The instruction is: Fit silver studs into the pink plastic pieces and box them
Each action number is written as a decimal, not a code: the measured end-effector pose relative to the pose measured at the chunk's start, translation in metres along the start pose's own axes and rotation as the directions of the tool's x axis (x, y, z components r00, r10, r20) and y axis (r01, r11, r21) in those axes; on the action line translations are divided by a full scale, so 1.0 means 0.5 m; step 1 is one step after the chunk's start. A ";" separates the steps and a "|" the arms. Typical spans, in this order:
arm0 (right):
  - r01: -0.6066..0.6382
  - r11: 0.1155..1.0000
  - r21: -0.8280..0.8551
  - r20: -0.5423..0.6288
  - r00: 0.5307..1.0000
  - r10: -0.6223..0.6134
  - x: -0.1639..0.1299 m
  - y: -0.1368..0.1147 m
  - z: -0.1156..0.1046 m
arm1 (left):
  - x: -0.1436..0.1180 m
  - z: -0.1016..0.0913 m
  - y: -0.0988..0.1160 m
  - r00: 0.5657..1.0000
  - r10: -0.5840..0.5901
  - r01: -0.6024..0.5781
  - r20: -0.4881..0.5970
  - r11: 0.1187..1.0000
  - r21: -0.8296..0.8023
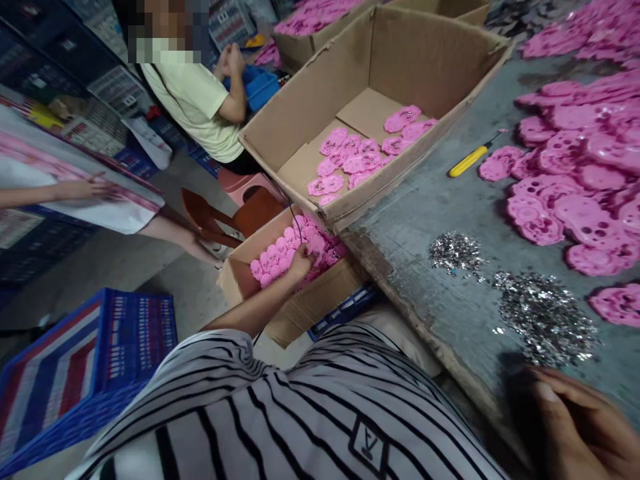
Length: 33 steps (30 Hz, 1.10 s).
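The left hand (301,264) reaches into a small cardboard carton (305,308) beside and below the edge of the worktable (400,257), fingers bent among pink molded pieces (273,259); whether it grips one, I cannot tell. The right hand (575,420), thumb and fingers curled together, is near the worktable's edge, beside tiny shiny metal bits (547,317); any pinch is unclear. The pink pieces look light, smooth, slightly flexible, best taken by their wavy rims. The bits look hard, nearly weightless, suited to fingertips.
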State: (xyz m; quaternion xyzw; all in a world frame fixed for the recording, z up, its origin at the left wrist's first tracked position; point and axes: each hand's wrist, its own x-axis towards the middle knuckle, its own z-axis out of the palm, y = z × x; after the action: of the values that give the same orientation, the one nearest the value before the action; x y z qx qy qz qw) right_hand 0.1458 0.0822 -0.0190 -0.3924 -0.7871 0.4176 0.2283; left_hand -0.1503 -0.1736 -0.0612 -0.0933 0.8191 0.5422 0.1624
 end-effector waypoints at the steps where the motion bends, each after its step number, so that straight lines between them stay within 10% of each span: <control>1: -0.014 1.000 0.018 -0.007 1.000 0.014 -0.001 -0.008 0.000 | 0.012 0.008 -0.004 1.000 -0.010 0.009 0.006 0.999 0.037; 9: -0.041 0.999 -0.004 0.050 0.998 0.041 0.008 -0.022 -0.011 | 0.077 0.068 -0.005 0.996 -0.026 -0.014 0.090 0.906 0.422; 17: 0.042 0.998 0.043 0.106 0.993 -0.046 0.029 -0.049 -0.020 | 0.029 0.062 0.023 0.960 0.112 -0.265 0.258 0.670 0.694; 24: 0.066 0.979 -0.192 -0.110 0.990 -0.088 0.161 -0.040 -0.070 | 0.048 0.044 0.018 0.911 0.127 -0.405 0.393 0.465 0.787; 29: 0.164 0.640 -0.751 0.078 0.984 -0.161 0.251 -0.050 -0.083 | 0.050 0.049 0.012 0.918 0.142 -0.395 0.370 0.391 0.831; 33: 0.308 0.428 -0.850 0.337 0.941 -0.008 0.285 -0.081 -0.074 | 0.053 0.058 0.016 0.897 0.158 -0.441 0.412 0.366 0.819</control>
State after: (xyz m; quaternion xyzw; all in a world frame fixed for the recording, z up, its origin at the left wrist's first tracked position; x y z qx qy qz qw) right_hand 0.0702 0.2011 0.0395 -0.3127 -0.9451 -0.0322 -0.0890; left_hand -0.1730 -0.1431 -0.0744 0.2327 0.9522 0.0485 0.1917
